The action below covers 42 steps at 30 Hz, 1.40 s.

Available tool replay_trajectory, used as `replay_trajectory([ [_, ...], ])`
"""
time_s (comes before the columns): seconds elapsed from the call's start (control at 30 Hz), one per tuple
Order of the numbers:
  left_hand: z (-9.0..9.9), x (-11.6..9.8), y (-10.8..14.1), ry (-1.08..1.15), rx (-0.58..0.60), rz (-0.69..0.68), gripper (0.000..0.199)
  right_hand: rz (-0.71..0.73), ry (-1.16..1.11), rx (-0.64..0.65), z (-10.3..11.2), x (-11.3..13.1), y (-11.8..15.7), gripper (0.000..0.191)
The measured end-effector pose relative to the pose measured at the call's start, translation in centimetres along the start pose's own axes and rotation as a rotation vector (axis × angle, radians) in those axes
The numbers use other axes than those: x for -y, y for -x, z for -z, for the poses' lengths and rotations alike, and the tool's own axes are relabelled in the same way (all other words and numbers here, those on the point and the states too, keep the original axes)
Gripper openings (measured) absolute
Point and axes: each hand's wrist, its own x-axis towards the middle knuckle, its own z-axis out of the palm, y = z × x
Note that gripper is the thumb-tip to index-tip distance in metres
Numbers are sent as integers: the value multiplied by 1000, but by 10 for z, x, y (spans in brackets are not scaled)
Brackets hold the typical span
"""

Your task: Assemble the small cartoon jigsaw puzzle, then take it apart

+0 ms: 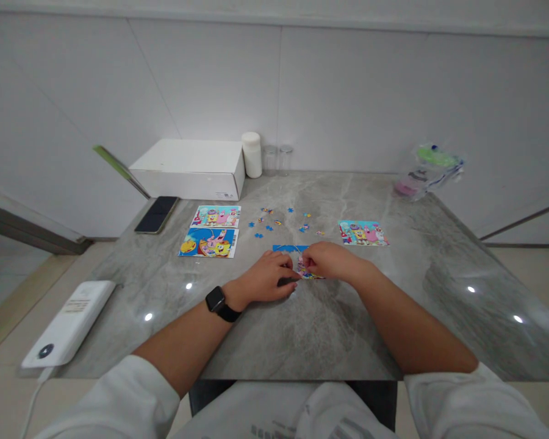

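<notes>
A partly visible jigsaw puzzle [283, 248] with a blue top edge and a cartoon picture lies on the grey marbled table [315, 341] between my hands. At its left side rests my left hand [272, 277], fingers lightly bent and the thumb apart from them. My right hand [332, 260] covers the puzzle's right part, thumb and fingertips pinched together on it; whatever is between them is hidden. Just beyond lie several loose jigsaw pieces [269, 228], many of them blue. A cartoon picture card [363, 233] is to the right.
On the left are another cartoon card [216, 216], a blue picture card [208, 242], a phone [158, 214] and a white power bank [71, 323] with a cable. Along the back stand a white box [187, 171], a white bottle [252, 155], two glasses [285, 160] and a plastic bag [427, 174].
</notes>
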Motion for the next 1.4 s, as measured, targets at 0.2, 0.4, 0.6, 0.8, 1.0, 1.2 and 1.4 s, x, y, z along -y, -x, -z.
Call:
replay_trajectory([
  [0.2, 1, -1, 0, 5, -7, -7, 26, -34, 75, 79, 0, 11, 4, 23],
  [0.4, 0, 0, 0, -10, -7, -29, 27, -56, 95, 71, 2, 15, 4, 23],
  [0.6, 0, 0, -1, 2, -11, -34, 27, -53, 78, 74, 3, 13, 5, 23],
  [0.8, 2, -1, -1, 60, -61, -19, 24, -3, -5, 71, 9, 1, 7, 17],
  [1.0, 3, -1, -3, 63, -144, 35, 27, -133, -45, -206, 20, -29, 10, 19],
  [1.2, -4, 11, -3, 51, -335, 227, 29, -356, -15, -393, 32, -55, 16, 27],
  [1.4, -7, 23, -2, -54, -503, 421, 32, -440, -8, -508, 36, -64, 19, 29],
])
